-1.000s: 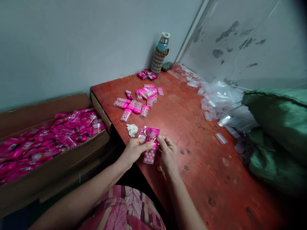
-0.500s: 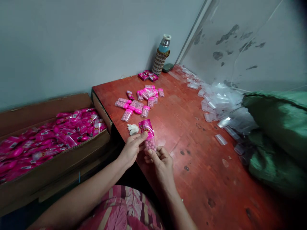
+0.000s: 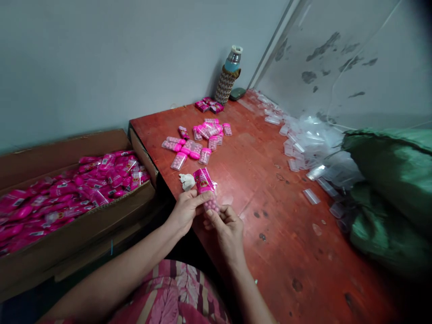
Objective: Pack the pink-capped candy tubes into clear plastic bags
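Between both hands is a clear candy container (image 3: 211, 205) full of small pink balls, with a printed pink sleeve (image 3: 204, 180) over its far end. My left hand (image 3: 187, 209) grips it from the left, thumb lying across the container just below the sleeve. My right hand (image 3: 227, 227) pinches its near end between thumb and fingers. Just beyond my left hand lies a crumpled white scrap (image 3: 186, 181). Farther back on the red table (image 3: 256, 184), several filled containers with pink caps (image 3: 192, 148) are loosely grouped.
At the left stands a cardboard box (image 3: 131, 198) heaped with pink-sleeved containers (image 3: 101, 180). Empty clear containers (image 3: 303, 144) are piled at the right beside a green sack (image 3: 388, 198). Against the wall are a bottle in a knitted cover (image 3: 227, 85) and small pink packets (image 3: 209, 105).
My left thumb has slid from the sleeve down onto the container's body. The sleeve's far end tilts slightly left. My right hand keeps its pinch.
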The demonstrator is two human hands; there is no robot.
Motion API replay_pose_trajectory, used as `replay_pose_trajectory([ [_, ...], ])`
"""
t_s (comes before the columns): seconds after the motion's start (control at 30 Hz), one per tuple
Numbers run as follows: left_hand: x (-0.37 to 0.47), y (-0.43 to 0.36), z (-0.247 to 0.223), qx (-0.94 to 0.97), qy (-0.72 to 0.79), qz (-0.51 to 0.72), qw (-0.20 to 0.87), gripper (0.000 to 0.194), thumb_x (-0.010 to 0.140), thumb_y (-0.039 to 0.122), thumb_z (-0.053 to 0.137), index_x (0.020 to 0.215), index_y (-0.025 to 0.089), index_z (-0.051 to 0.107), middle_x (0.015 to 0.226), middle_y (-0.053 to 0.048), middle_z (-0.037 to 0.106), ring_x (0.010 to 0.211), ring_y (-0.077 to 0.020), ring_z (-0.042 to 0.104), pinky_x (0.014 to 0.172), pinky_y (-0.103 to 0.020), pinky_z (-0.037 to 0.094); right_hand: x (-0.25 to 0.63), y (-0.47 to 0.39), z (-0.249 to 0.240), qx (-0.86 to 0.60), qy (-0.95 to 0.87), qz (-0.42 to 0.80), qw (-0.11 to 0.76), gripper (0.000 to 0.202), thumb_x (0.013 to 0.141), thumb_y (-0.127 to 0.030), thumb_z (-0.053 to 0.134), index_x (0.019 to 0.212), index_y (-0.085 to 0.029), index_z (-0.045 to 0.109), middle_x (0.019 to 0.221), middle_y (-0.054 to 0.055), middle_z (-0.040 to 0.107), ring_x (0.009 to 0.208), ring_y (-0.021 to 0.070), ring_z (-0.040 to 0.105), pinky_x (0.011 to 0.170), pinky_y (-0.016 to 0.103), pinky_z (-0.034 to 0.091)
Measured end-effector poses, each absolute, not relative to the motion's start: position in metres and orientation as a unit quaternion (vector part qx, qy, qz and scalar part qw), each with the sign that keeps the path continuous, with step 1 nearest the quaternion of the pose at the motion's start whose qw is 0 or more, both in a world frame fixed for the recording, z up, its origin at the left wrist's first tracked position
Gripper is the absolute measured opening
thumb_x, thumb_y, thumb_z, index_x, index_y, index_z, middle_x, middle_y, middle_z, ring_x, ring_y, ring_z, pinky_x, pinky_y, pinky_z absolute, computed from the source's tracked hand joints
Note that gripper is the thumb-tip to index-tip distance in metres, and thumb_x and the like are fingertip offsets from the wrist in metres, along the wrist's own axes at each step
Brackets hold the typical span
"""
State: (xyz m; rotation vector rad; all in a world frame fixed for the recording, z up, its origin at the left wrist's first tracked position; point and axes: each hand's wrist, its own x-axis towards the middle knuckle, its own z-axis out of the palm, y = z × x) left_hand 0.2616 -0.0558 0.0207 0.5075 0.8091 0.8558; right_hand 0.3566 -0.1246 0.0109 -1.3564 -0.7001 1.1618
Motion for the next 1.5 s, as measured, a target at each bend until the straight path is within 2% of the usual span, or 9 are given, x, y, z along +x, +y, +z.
replay_pose_trajectory([
  [0.17, 0.262, -0.057, 0.018, 0.208, 0.343, 0.406, 0.821, 0.026, 0.067, 0.031, 0.068, 0.058, 0.012, 0.054, 0.056, -0.001, 0.056, 0.049, -0.0088, 0.051, 0.05, -0.022, 0.042, 0.359, -0.125, 0.014, -0.57, -0.281, 0.52, 0.571, 0.017, 0.071, -0.03, 0.067, 0.076, -0.017, 0.058, 0.061, -0.001, 0.062, 0.048, 0.01, 0.056, 0.047, 0.021, 0.045],
  [0.4, 0.261, -0.059, 0.011, 0.262, 0.365, 0.366, 0.815, 0.024, 0.065, 0.03, 0.07, 0.066, 0.013, 0.054, 0.054, 0.002, 0.054, 0.04, -0.0078, 0.047, 0.039, -0.02, 0.038, 0.353, -0.123, 0.01, -0.551, -0.23, 0.548, 0.586, 0.018, 0.071, -0.031, 0.067, 0.074, -0.016, 0.057, 0.06, 0.0, 0.062, 0.047, 0.0096, 0.055, 0.044, 0.02, 0.043],
  [0.6, 0.263, -0.061, 0.012, 0.206, 0.349, 0.419, 0.813, 0.025, 0.07, 0.032, 0.066, 0.065, 0.012, 0.054, 0.061, -0.001, 0.057, 0.055, -0.0096, 0.055, 0.055, -0.023, 0.046, 0.355, -0.125, 0.008, -0.583, -0.292, 0.5, 0.569, 0.018, 0.073, -0.033, 0.065, 0.078, -0.018, 0.057, 0.061, -0.003, 0.06, 0.051, 0.0101, 0.055, 0.049, 0.021, 0.045],
  [0.83, 0.264, -0.059, 0.006, 0.161, 0.338, 0.403, 0.835, 0.025, 0.065, 0.03, 0.071, 0.072, 0.01, 0.058, 0.068, -0.006, 0.062, 0.061, -0.0143, 0.059, 0.06, -0.027, 0.048, 0.353, -0.13, 0.006, -0.611, -0.346, 0.448, 0.554, 0.017, 0.074, -0.033, 0.063, 0.079, -0.018, 0.057, 0.064, -0.001, 0.06, 0.054, 0.0115, 0.054, 0.05, 0.022, 0.044],
  [0.97, 0.268, -0.065, 0.008, 0.179, 0.353, 0.411, 0.821, 0.026, 0.063, 0.03, 0.073, 0.075, 0.011, 0.058, 0.066, -0.003, 0.061, 0.055, -0.0113, 0.056, 0.053, -0.024, 0.046, 0.351, -0.128, 0.006, -0.613, -0.335, 0.435, 0.568, 0.016, 0.073, -0.032, 0.064, 0.079, -0.018, 0.059, 0.068, 0.0, 0.061, 0.056, 0.0114, 0.054, 0.049, 0.021, 0.044],
  [1.07, 0.271, -0.071, 0.011, 0.201, 0.371, 0.405, 0.811, 0.028, 0.065, 0.036, 0.07, 0.072, 0.013, 0.056, 0.058, 0.001, 0.055, 0.041, -0.0076, 0.048, 0.039, -0.021, 0.039, 0.351, -0.124, 0.007, -0.583, -0.285, 0.494, 0.579, 0.018, 0.072, -0.034, 0.065, 0.075, -0.017, 0.058, 0.061, -0.001, 0.06, 0.049, 0.0104, 0.053, 0.046, 0.021, 0.044],
  [1.17, 0.27, -0.075, 0.013, 0.221, 0.361, 0.404, 0.811, 0.028, 0.067, 0.038, 0.067, 0.072, 0.015, 0.053, 0.057, 0.003, 0.053, 0.039, -0.0079, 0.045, 0.034, -0.021, 0.036, 0.353, -0.121, 0.008, -0.557, -0.251, 0.535, 0.584, 0.021, 0.07, -0.034, 0.068, 0.074, -0.017, 0.056, 0.057, -0.002, 0.06, 0.046, 0.0099, 0.054, 0.045, 0.021, 0.044],
  [1.3, 0.265, -0.077, 0.015, 0.24, 0.349, 0.39, 0.817, 0.023, 0.069, 0.033, 0.067, 0.074, 0.012, 0.056, 0.062, 0.0, 0.055, 0.046, -0.0084, 0.048, 0.041, -0.022, 0.04, 0.362, -0.12, 0.008, -0.524, -0.252, 0.56, 0.59, 0.023, 0.069, -0.031, 0.069, 0.08, -0.018, 0.053, 0.06, -0.003, 0.063, 0.047, 0.0101, 0.057, 0.046, 0.021, 0.046],
  [1.5, 0.254, -0.082, 0.014, 0.273, 0.315, 0.326, 0.848, 0.025, 0.072, 0.032, 0.065, 0.067, 0.008, 0.063, 0.062, -0.004, 0.057, 0.059, -0.0125, 0.054, 0.064, -0.03, 0.047, 0.375, -0.11, 0.008, -0.487, -0.264, 0.61, 0.567, 0.034, 0.066, -0.031, 0.071, 0.085, -0.021, 0.044, 0.055, -0.004, 0.064, 0.039, 0.0109, 0.056, 0.037, 0.018, 0.042],
])
